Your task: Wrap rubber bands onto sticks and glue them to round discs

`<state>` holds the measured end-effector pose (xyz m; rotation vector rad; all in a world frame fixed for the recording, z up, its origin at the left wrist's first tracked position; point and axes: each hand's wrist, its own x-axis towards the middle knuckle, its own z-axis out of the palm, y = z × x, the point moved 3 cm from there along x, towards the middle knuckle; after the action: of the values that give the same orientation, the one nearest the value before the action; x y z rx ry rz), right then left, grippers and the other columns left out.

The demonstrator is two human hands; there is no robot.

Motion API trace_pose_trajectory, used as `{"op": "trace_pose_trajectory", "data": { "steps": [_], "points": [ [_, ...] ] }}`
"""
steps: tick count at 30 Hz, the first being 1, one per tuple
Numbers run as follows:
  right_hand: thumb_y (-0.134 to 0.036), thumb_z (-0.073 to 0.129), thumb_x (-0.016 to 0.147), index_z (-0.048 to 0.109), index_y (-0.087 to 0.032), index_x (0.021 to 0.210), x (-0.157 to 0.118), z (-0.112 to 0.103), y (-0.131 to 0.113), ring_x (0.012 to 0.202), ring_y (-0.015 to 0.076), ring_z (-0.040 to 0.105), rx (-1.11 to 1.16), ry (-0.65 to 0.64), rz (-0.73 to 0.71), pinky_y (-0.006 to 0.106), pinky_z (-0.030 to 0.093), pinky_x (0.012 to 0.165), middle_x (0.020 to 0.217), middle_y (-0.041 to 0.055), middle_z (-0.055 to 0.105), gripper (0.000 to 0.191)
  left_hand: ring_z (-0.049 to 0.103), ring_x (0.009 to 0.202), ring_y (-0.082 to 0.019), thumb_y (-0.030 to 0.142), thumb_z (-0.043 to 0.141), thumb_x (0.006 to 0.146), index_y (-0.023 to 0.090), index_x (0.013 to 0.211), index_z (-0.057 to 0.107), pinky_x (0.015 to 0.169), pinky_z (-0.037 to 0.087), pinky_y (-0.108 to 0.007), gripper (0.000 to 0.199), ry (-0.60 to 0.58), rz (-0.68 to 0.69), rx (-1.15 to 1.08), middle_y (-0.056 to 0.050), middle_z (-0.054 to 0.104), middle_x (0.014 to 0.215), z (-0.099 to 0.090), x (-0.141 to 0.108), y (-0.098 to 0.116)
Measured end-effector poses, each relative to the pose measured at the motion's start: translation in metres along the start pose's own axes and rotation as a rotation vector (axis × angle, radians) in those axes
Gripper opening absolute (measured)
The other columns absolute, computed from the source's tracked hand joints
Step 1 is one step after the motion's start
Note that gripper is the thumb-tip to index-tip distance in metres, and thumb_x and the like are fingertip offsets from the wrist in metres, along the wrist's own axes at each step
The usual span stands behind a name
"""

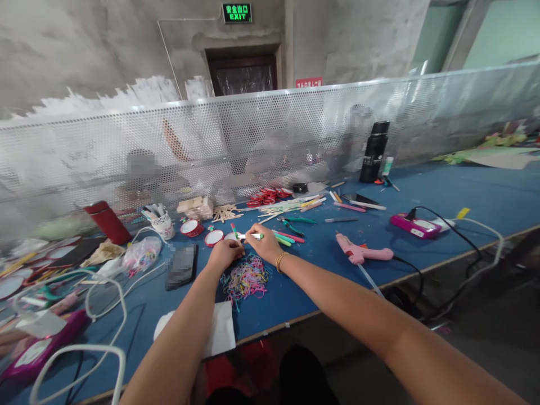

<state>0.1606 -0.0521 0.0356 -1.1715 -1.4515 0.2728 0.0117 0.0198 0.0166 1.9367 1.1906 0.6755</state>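
Observation:
My right hand point(262, 242) is closed on a white marker point(252, 237) with a green end, its tip pointing left. Close beside it, my left hand point(226, 253) has its fingers bent and pressed together near a small white-faced disc; what they hold is too small to make out. A pile of coloured strings point(247, 281) lies just below both hands. To the left of the hands sit two red-rimmed round pieces point(214, 237) with white faces. Green, pink and other markers point(287, 237) lie right of my right hand.
A pink glue gun point(363, 250) and green-handled pliers point(295, 224) lie to the right. Behind are wooden sticks point(225, 212), red discs point(268, 197) and a black bottle point(374, 152). A phone point(181, 266), red bottle point(108, 222) and white cable point(122, 304) are left.

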Motion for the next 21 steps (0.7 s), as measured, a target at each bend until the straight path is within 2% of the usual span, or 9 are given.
{"op": "trace_pose_trajectory", "data": {
  "steps": [16,21],
  "points": [
    [-0.028,0.048,0.079,0.055,-0.022,0.070,0.0008,-0.0016,0.0008,0.072,0.0145,0.056,-0.015,0.021,0.010,0.025,0.041,0.071,0.073,-0.0021,0.063,0.013,0.053,0.051,-0.011,0.035,0.065,0.065,0.015,0.064,0.065,0.050,0.039,-0.021,0.020,-0.005,0.028,-0.028,-0.003,0.063,0.059,0.0006,0.0032,-0.0042],
    [-0.028,0.048,0.079,0.056,-0.022,0.071,0.0008,-0.0006,-0.0009,0.073,0.0150,0.056,0.011,-0.008,0.004,0.025,0.042,0.072,0.074,-0.0018,0.064,0.013,0.051,0.050,-0.010,0.035,0.065,0.065,0.015,0.062,0.064,0.049,0.038,-0.020,0.020,-0.017,0.023,-0.039,-0.002,0.063,0.058,0.0007,0.0020,-0.0019]
  ]
}}
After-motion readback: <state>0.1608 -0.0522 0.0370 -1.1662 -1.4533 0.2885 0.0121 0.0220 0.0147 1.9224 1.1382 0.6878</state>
